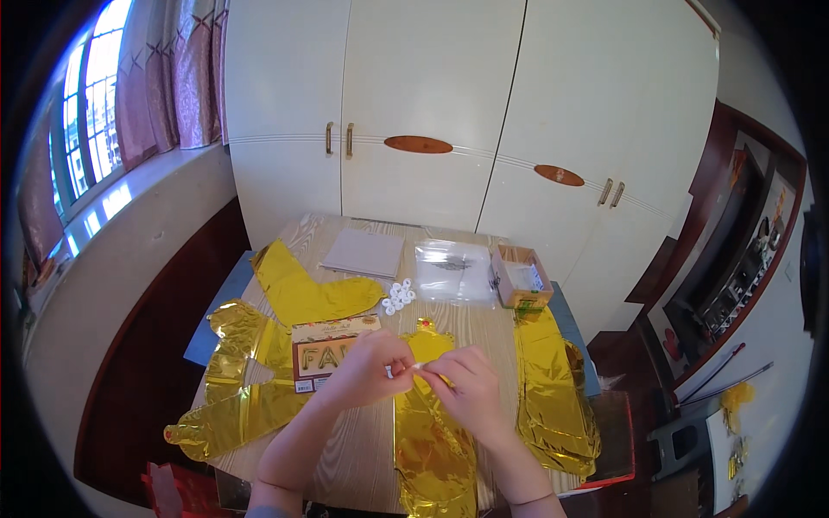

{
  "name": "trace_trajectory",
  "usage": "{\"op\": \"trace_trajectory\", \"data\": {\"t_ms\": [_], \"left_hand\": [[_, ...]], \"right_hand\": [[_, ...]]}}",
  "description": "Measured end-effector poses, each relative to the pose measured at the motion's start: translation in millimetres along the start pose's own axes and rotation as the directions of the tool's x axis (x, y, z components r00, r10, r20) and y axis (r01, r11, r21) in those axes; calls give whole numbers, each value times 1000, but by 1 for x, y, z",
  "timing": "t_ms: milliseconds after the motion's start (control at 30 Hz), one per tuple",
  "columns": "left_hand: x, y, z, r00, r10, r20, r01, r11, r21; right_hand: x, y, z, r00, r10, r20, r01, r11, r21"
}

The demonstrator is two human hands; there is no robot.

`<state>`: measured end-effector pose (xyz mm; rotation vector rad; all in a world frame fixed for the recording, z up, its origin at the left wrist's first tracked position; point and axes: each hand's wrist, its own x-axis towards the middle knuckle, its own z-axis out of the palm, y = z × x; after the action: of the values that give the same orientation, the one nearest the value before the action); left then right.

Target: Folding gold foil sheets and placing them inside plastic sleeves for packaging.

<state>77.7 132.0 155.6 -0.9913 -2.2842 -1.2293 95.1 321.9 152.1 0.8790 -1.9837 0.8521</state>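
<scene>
Above the middle of the table, my left hand (367,367) and my right hand (466,388) meet fingertip to fingertip. Both are closed in a pinch on a small white piece (417,367), too small to tell its kind. Under them lies a flat gold foil balloon (436,449), long and shiny, with a red spot at its far end. Partly behind my left hand is a printed card package (324,356) picturing balloon letters. Several small white rolls (399,297) lie in a cluster just beyond my hands.
More flat gold foil balloons lie at the left (246,419) and far left (302,285); a foil stack (557,414) sits at right. Toward the back are pale flat sheets (363,252), clear plastic bags (453,272) and an open cardboard box (522,276). White cabinets (423,69) stand behind the table.
</scene>
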Motion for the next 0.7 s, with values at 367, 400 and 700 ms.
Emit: {"op": "trace_trajectory", "data": {"t_ms": [367, 400, 700], "left_hand": [[-2, -10, -2, 996, -41, 83, 57, 980, -192], [-3, -10, -2, 996, -46, 78, 61, 977, -204], [-3, -6, -11, 992, 112, 57, -116, 990, 77]], "right_hand": [[-1, 9, -2, 992, 33, 125, -47, 992, 115], [1, 9, -2, 990, 21, 139, -37, 993, 115], [2, 10, -1, 910, 137, 392, -238, 946, 222]]}}
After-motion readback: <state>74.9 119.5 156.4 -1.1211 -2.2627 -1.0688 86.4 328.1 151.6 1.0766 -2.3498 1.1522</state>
